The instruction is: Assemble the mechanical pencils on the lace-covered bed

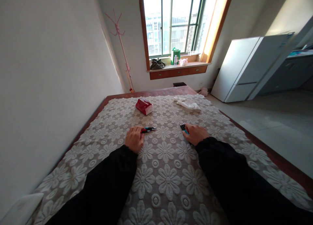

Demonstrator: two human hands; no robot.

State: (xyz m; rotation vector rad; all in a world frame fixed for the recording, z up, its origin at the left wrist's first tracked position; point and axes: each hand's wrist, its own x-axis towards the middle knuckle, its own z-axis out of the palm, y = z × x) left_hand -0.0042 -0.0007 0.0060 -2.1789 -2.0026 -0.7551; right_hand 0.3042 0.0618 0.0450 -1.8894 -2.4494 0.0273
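My left hand (134, 138) is closed around a few pens (149, 129), their dark, red and teal barrels pointing right with the tips showing. Across from it, my right hand (197, 134) grips a bunch of several pens (183, 126), dark and teal, whose tips point away from me. Both hands rest on or just over the flowered lace tablecloth (165, 151), with a gap of cloth between them. The rear ends of the pens are hidden by my fingers. Beyond my left hand lies a red tissue pack (144, 106).
A crumpled white plastic bag (190, 105) lies beyond my right hand. The wooden table edge (151, 92) shows at the back. A white object (23, 208) sits at the lower left, by the wall. Further off stand a pink coat rack (121, 43) and a white fridge (241, 68).
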